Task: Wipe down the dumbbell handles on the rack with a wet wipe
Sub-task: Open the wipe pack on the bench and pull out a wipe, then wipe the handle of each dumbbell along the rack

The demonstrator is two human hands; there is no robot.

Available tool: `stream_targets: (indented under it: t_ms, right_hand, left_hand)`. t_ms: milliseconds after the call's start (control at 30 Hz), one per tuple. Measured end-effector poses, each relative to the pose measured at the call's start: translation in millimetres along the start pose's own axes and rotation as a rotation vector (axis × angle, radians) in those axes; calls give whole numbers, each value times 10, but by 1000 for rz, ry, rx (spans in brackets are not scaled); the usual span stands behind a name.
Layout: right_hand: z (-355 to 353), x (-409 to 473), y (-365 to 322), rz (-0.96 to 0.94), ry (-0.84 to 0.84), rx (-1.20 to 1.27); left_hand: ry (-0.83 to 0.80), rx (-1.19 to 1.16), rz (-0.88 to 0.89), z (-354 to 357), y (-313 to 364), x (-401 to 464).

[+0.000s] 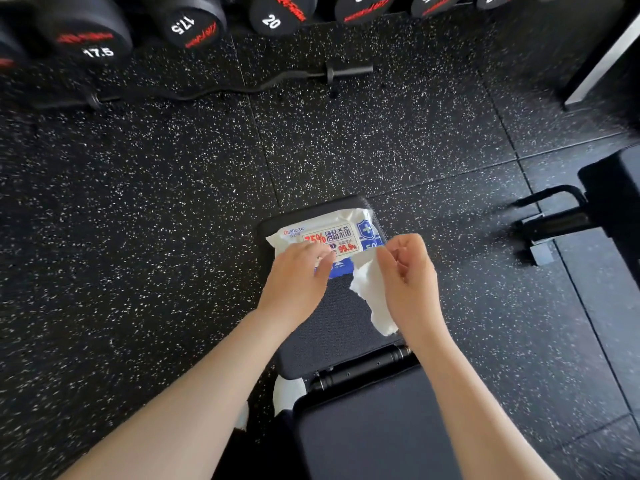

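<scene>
White wet wipe (372, 299) hangs lengthwise, pinched by right hand (410, 271); left hand (298, 271) flat on pack (329, 237)

about seven dumbbells (188, 24), one wipe pack (329, 237), one wipe (372, 296)

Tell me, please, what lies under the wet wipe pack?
The wipe pack lies on the black bench pad; the left hand covers its near-left part.

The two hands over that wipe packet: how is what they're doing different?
The left hand lies on the wipe pack with fingers fairly straight, holding it on the bench. The right hand is curled, pinching a white wipe that hangs loose beside the pack. Both are bare and hover over the same bench end.
</scene>
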State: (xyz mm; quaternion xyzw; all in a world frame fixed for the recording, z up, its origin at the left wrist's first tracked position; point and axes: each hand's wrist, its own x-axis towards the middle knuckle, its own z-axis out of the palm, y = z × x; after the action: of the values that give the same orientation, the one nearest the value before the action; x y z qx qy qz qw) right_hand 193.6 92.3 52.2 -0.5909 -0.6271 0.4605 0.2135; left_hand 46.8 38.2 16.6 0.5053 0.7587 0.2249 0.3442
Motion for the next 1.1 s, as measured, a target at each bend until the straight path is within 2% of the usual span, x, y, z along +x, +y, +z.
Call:
stream_targets:
  t_ms: [67, 133, 233, 333, 433, 533, 600, 700, 800, 867, 967, 1100]
  right_hand:
    - [-19, -34, -255, -6, 12, 88]
    - [-50, -105, -540, -21, 8, 185]
    - [-146, -226, -1029, -32, -47, 344]
    - [-288, -382, -1576, -68, -152, 466]
    - [-416, -525, -2112, -108, -244, 514]
    - [-472, -642, -2615, -224, -322, 397]
    - [-465, -694, -2916, -267, -385, 336]
    - [-374, -780, -3369, -283, -454, 293]
    - [-172, -926, -3770, -289, -533, 332]
    - [39, -1052, -4048, -312, -552, 395]
    - [452, -1240, -4486, -330, -529, 523]
    - [1122, -1495, -5091, -396, -524, 539]
  left_hand:
    - [-8, -422, -181, -260, 244, -50]
    - [-105, -678, -242, -519, 439, -137]
    - [-275, -894, -237, -984, 689, -336]
    - [-339, -962, -88, -1432, 861, -562]
    - [-193, -991, -96, -1898, 1075, -747]
    - [61, -1016, -166, -2414, 1262, -943]
    - [166, -980, -193, -2782, 1363, -1082]
    - [279, -883, -159, -3358, 1404, -1295]
    - [293, -809, -135, -3931, 1362, -1528]
    - [297, -911, -142, -4261, 1248, -1677]
    - [326, -1198, -136, -4650, 978, -1925]
    - [439, -1479, -171, -5059, 507, -2229]
